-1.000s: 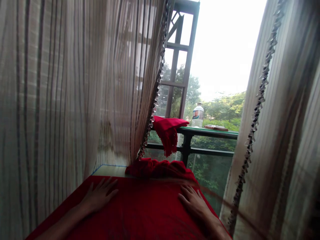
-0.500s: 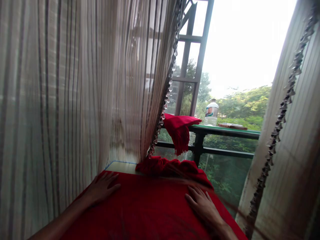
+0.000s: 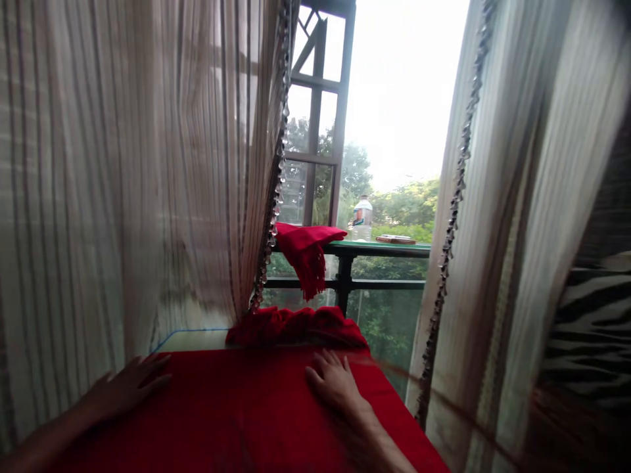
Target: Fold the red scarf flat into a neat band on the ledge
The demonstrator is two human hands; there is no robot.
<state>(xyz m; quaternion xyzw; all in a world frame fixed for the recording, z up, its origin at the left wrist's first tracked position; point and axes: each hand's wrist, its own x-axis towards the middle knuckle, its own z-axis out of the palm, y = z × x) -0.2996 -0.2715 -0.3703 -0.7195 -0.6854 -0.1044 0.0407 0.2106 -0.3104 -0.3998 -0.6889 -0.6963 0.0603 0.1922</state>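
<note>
Left hand (image 3: pixel 123 389) farther left; curtain (image 3: pixel 98 197) just beside

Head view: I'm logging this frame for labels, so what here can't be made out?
In the head view:
Bottle label: too small and backlit to read.
Flat thing on the railing: too small to identify.
Surface under the red cloth: covered; only a pale corner shows.
Zebra-striped thing: blurred, cut by the right edge.
Left hand and right hand: flat on the cloth, palms hidden.

Red cloth (image 3: pixel 246 407); beige striped curtain (image 3: pixel 123 164); zebra-striped fabric (image 3: pixel 591 315).
</note>
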